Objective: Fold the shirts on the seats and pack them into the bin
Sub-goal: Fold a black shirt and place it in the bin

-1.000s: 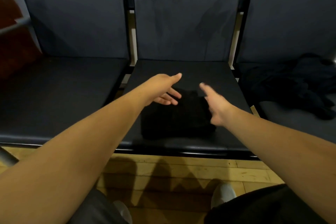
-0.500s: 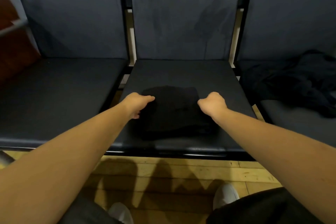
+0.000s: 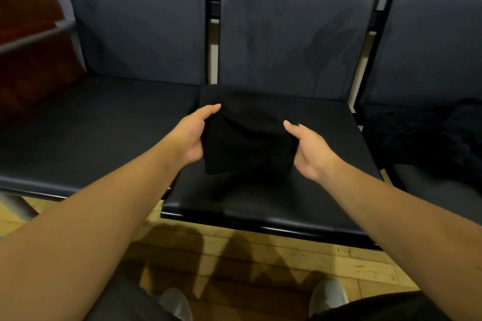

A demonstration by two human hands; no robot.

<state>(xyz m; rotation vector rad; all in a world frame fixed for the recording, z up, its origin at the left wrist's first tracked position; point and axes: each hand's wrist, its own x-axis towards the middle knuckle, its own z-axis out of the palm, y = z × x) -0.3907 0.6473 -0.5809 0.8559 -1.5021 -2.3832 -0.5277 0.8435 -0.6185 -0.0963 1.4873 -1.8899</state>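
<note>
Fingers (image 3: 210, 110) on both hands are curled round the sides of the folded black shirt (image 3: 247, 143), so they are closed onto the cloth and not spread out. The left hand (image 3: 191, 138) has the left side and the right hand (image 3: 311, 154) has the right side. Each thumb lies on top, and the other fingers go under the cloth, where I cannot see them. The shirt is a small, neat square. It hangs in the air just above the middle seat (image 3: 260, 198), and a dark shadow lies on the seat below it. I think the folding of this shirt is done and the step now is packing: carrying it to the bin. I cannot see the bin from where the camera looks, so I cannot say which way the shirt must go. The next move needs both hands to hold on just as firmly and go together, at the same height, so the square stays flat and does not fall open. Soft cloth like this sags in the middle, and if one hand lets go, the folds could slip out. Then the shirt should be laid flat in the bin, not dropped. More work is left after that. On the right seat (image 3: 427, 190) there is a heap of dark clothes (image 3: 430, 133), all loose and crumpled, and not folded yet. The left seat (image 3: 91, 125) is beside the middle one, and the wooden floor (image 3: 260, 255) is below.
</note>
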